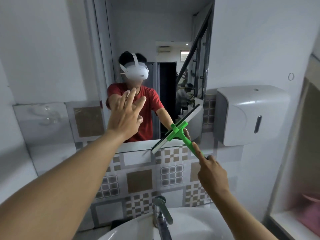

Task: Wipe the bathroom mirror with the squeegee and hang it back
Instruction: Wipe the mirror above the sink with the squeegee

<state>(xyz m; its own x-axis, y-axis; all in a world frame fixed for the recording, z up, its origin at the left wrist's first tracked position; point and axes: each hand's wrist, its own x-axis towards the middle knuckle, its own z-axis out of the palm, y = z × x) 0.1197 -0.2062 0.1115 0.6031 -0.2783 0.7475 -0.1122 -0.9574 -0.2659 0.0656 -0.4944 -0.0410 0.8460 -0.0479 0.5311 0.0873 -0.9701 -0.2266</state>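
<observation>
The bathroom mirror [155, 32] hangs on the wall ahead, above a tiled band. My right hand [212, 172] grips the green handle of the squeegee [180, 130], index finger stretched along it. Its white and black blade lies tilted against the mirror's lower right corner, its low end past the bottom edge. My left hand [125, 116] is raised with fingers spread, flat against or just off the glass at the lower middle. The mirror reflects a person in a red shirt with a white headset.
A white sink [190, 220] with a chrome tap [161, 213] sits directly below. A white paper dispenser [251, 115] juts from the wall right of the mirror. A small hook or ring [291, 76] is on the right wall. A glass shelf [41, 115] is at left.
</observation>
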